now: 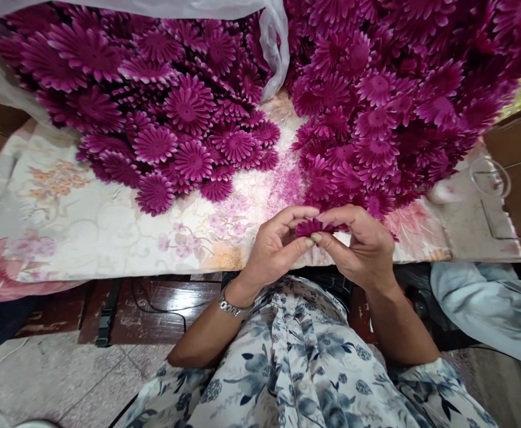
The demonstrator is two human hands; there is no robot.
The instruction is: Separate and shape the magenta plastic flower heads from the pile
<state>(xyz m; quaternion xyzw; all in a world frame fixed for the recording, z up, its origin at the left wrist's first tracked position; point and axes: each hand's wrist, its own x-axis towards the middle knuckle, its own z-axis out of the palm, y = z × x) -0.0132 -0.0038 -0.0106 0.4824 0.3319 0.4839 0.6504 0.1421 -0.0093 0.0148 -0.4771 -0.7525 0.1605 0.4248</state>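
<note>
Both my hands meet over the front edge of the cloth-covered table, pinching one magenta artificial flower [309, 227] between thumbs and fingers. My left hand [278, 241] wears a metal watch at the wrist and grips the flower's left side. My right hand [360, 241] is closed on its right side, thumb tip close to the other thumb. The fingers hide part of the petals. Just beyond my right hand lies a large heap of magenta flowers [376, 122]. To the left spreads a second heap of flat magenta flower pieces [193, 157], partly inside a white plastic bag [275, 47].
A floral tablecloth [109, 232] covers the table, with pink bits scattered between the heaps. Cardboard [516, 148] stands at the right edge, near a clear ring [490, 177]. A pale grey cloth or bag [483, 303] hangs at lower right. Below is a dark red bench [153, 309].
</note>
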